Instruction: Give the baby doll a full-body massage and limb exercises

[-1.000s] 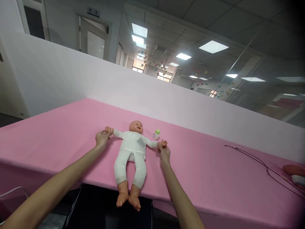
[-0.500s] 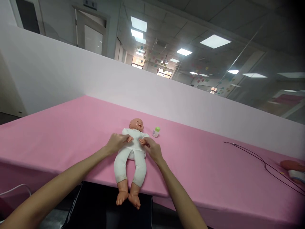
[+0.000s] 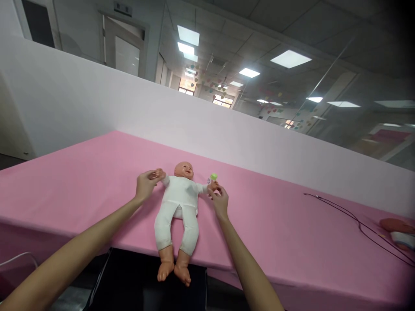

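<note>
Head view: left grip (image 3: 145,184) and right grip (image 3: 221,202), seemingly pinching the doll's hands (image 3: 160,173), have moved apart.

Doll (image 3: 179,192) face-up on counter (image 3: 275,224), head (image 3: 183,170) toward wall (image 3: 207,131) behind, feet (image 3: 166,266) past front edge. Left hand (image 3: 145,185) at doll's wrist end on left, right hand (image 3: 220,201) on right. Bottle (image 3: 213,176) behind right hand. Cable (image 3: 352,213) farther right on counter.

From the wearer's head, the camera looked forward and down, set behind and above the grip of left hand (image 3: 146,185) and right hand (image 3: 220,202), near enough to show both forearms (image 3: 81,242), with ceiling (image 3: 259,45) far beyond the grip.
</note>
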`<action>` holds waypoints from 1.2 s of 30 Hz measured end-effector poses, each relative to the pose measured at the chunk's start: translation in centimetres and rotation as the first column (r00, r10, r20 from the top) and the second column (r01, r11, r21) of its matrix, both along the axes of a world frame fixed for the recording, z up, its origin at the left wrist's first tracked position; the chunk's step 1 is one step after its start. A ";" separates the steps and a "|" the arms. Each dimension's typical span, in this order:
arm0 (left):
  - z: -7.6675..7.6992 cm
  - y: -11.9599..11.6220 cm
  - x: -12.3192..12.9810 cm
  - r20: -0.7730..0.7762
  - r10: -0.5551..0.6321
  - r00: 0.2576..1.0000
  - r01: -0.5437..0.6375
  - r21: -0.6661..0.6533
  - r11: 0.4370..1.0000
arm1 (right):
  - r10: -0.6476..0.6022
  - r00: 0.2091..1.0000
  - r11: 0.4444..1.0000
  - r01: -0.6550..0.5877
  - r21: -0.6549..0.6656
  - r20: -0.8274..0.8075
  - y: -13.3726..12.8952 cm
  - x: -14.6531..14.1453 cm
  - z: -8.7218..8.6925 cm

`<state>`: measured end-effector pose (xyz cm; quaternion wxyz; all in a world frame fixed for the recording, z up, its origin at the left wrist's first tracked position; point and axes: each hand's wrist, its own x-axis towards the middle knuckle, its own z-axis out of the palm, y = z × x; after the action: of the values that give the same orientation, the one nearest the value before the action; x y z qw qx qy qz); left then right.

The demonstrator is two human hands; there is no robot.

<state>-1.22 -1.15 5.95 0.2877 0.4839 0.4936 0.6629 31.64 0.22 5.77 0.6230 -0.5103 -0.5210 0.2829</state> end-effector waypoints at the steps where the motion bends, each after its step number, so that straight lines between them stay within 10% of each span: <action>1: 0.4 -0.6 0.9 -0.183 -0.042 0.982 0.056 0.069 0.996 | 0.076 0.990 0.995 -0.082 0.051 0.121 -0.3 -0.8 0.3; 4: 0.4 -2.1 3.1 -0.716 -0.064 0.695 0.214 0.121 0.969 | 0.275 0.849 0.934 -0.347 0.084 0.451 -1.6 -2.9 -0.1; 8: -1.0 -3.1 4.4 -0.924 -0.045 0.380 0.281 0.069 0.957 | 0.331 0.746 0.893 -0.446 0.063 0.578 -2.7 -4.1 -1.5; 12: -0.4 -2.2 3.2 -0.791 -0.066 0.608 0.225 0.092 0.970 | 0.303 0.841 0.924 -0.375 0.079 0.448 -1.5 -3.1 -0.8; 16: 0.0 0.1 0.1 -0.095 -0.016 0.995 0.016 -0.008 1.000 | -0.035 0.999 0.998 0.032 -0.062 -0.038 0.7 -0.1 -0.3; 20: -2.0 1.9 -2.8 0.396 0.258 0.881 -0.123 -0.335 0.934 | -0.198 0.924 0.935 0.078 -0.345 -0.327 1.3 2.5 -1.9; 24: -2.4 1.5 -2.8 0.334 0.208 0.919 -0.111 -0.289 0.951 | -0.175 0.925 0.960 0.083 -0.268 -0.338 0.7 2.2 -2.1; 28: -0.3 -0.6 0.2 -0.179 -0.029 0.983 0.035 0.033 0.999 | 0.073 0.997 0.997 -0.074 0.009 0.028 -0.8 -0.5 -0.8; 32: 0.5 -2.7 3.1 -0.836 -0.109 0.537 0.263 0.044 0.964 | 0.273 0.668 0.905 -0.423 0.052 0.692 -2.5 -2.6 -0.9; 34: 0.4 -3.2 3.7 -0.942 -0.082 0.325 0.324 0.029 0.946 | 0.245 0.464 0.891 -0.453 -0.010 0.851 -3.0 -3.0 -0.9; 36: 0.2 -3.2 3.6 -0.960 -0.059 0.272 0.337 0.038 0.941 | 0.229 0.371 0.896 -0.442 -0.046 0.900 -3.0 -3.1 -0.5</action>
<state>2.38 -4.35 6.13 -0.0382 0.8686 0.4204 0.2594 28.57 -2.79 5.23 0.2340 -0.3970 -0.8866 0.0399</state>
